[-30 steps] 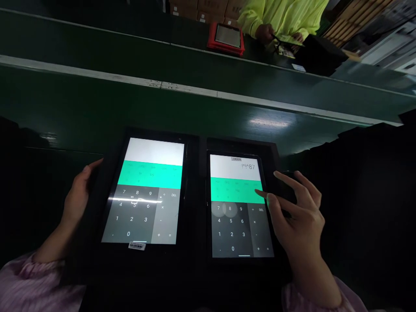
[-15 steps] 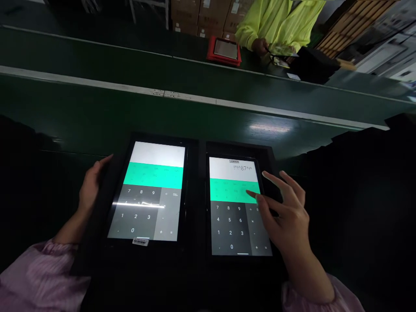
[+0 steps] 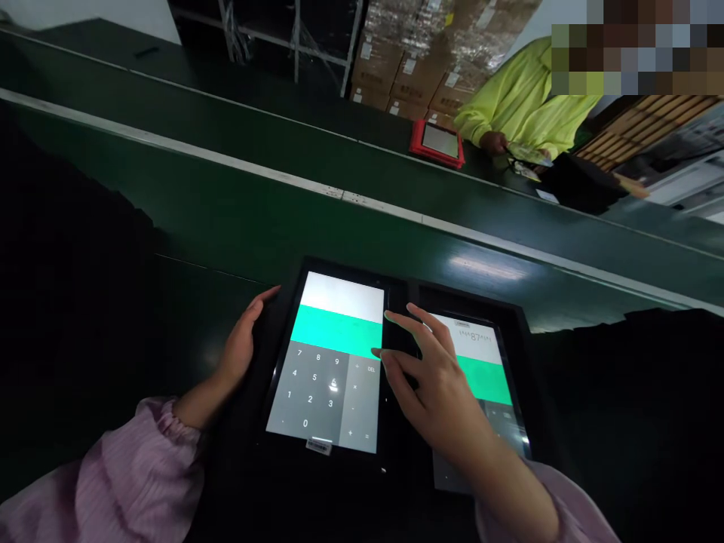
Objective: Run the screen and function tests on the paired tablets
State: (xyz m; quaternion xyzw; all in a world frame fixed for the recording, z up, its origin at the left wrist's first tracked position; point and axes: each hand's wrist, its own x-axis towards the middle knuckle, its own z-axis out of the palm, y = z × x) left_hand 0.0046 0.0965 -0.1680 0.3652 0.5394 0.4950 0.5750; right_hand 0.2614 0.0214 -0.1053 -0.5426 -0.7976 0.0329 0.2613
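Two tablets lie side by side in a black tray (image 3: 243,452), each showing a calculator with a white, green and grey screen. On the left tablet (image 3: 317,385) the display field is blank, and a small barcode label sits at its lower edge. The right tablet (image 3: 483,381) shows a row of characters including 87; my forearm and hand cover part of it. My left hand (image 3: 234,354) holds the tray's left side, its fingers partly hidden. My right hand (image 3: 435,377) has its fingers apart, with a fingertip at the right edge of the left tablet's green band.
Across the green bench (image 3: 237,204) a person in a yellow-green top (image 3: 520,98) handles something small. Near them are a red case (image 3: 438,143) with a grey panel and a black object (image 3: 585,181). Stacked cartons (image 3: 415,75) stand behind. A pale rail (image 3: 254,166) runs along the bench.
My right hand has moved left from the right tablet's green band to the left tablet. My view has shifted, so the tray appears farther right. My left hand stays at the tray's side.
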